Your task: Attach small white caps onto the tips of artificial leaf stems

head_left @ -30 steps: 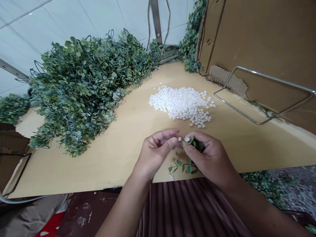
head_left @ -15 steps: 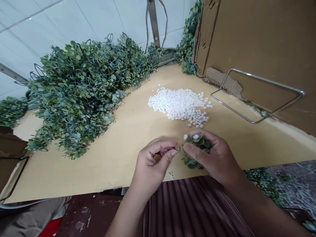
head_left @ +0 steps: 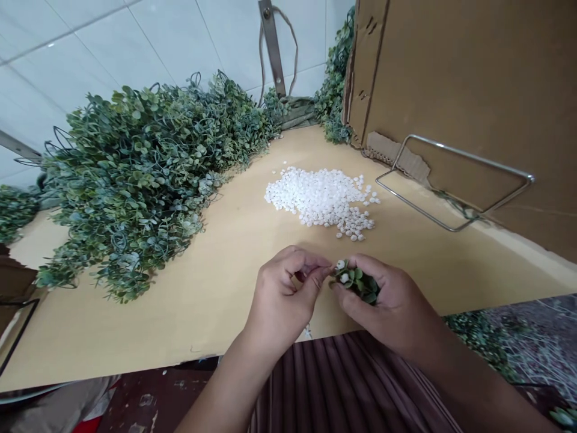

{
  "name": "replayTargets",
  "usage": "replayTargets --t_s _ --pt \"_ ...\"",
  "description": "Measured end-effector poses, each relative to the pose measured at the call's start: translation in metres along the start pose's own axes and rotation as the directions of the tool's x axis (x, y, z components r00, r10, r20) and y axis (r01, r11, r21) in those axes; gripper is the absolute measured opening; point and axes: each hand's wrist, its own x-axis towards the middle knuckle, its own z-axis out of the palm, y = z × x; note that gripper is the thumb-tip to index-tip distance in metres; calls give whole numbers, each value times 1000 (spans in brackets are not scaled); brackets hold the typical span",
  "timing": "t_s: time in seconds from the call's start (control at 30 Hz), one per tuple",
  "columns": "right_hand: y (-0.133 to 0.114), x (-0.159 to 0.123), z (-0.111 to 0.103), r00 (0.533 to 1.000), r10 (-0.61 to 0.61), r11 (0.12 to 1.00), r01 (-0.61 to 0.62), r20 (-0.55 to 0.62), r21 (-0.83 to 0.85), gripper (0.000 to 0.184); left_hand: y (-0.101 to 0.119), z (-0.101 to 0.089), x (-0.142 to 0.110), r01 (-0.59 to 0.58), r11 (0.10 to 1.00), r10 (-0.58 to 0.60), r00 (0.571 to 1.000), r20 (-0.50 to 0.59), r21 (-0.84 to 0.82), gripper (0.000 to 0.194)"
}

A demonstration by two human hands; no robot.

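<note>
My right hand (head_left: 383, 291) is closed around a small sprig of artificial greenery (head_left: 359, 281), its round green leaves showing between thumb and fingers. Two white bead-like pieces sit among the leaves on its left side. Thumb and forefinger of my left hand (head_left: 291, 288) pinch together right at the sprig's left edge; what lies between those fingertips is too small to make out. Just beyond both hands, a heap of small white beads (head_left: 320, 195) is spread on the tan tabletop (head_left: 225, 288).
A large pile of artificial greenery (head_left: 144, 174) covers the table's left side against the tiled wall. To the right stands a cardboard sheet (head_left: 460, 78) with a bent metal wire frame (head_left: 455, 186) before it. More greenery (head_left: 478, 337) lies below the table's right edge.
The sprig has turned in my right hand, so both white pieces now face left. My left fingertips have come closer to it. The whole view has shifted slightly.
</note>
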Motion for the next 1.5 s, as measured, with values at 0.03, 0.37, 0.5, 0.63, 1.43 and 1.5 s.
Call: replayTargets --t_s 0.03,0.37,0.5,0.63,1.43,1.5 --pt "1 0 -1 1000 -7 1000 8 -22 7 10 1 0 3 34 999 -34 999 18 -18 6" --pt "19 -3 -20 981 33 999 -28 -189 25 20 -15 23 54 -143 855 27 972 232 499 22" --pt "23 -1 -20 970 63 997 -50 -237 61 28 -14 33 64 -245 673 49 956 288 698 23" --pt "23 1 -19 968 80 994 -60 -238 90 31 -15 32 65 -264 634 68 955 288 727 23" --pt "17 17 -3 972 129 978 -91 -199 190 30 -9 16 48 391 885 -371 920 123 -252 13" --pt "16 18 -3 973 132 977 -96 -191 190 29 -6 13 45 399 852 -374 917 140 -338 11"
